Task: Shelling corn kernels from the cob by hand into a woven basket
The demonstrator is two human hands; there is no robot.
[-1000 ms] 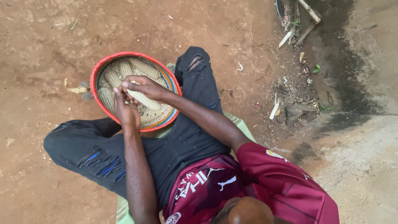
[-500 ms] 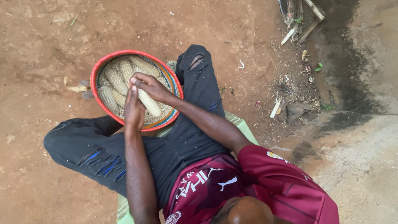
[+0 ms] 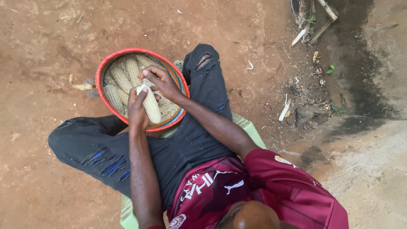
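Observation:
A round woven basket with a red rim (image 3: pixel 111 60) rests between my knees and holds several pale dried maize cobs (image 3: pixel 121 76) and loose kernels. Over its near side I hold one cob (image 3: pixel 151 106), lying slanted. My left hand (image 3: pixel 136 112) grips its lower left side with the thumb at the cob's upper end. My right hand (image 3: pixel 163 82) closes over the upper end from above. I sit on a light green stool (image 3: pixel 250 127) in black ripped trousers and a maroon shirt.
Bare reddish earth lies all around. A husk scrap (image 3: pixel 80 85) lies left of the basket. Sticks, stones and debris (image 3: pixel 296 106) lie to the right, beside a dark damp strip (image 3: pixel 356 63) and a grey concrete patch (image 3: pixel 373 178).
The cob has turned in my hands, from lying across the basket to a steeper slant. My right hand has shifted toward its upper end. The basket has stayed put.

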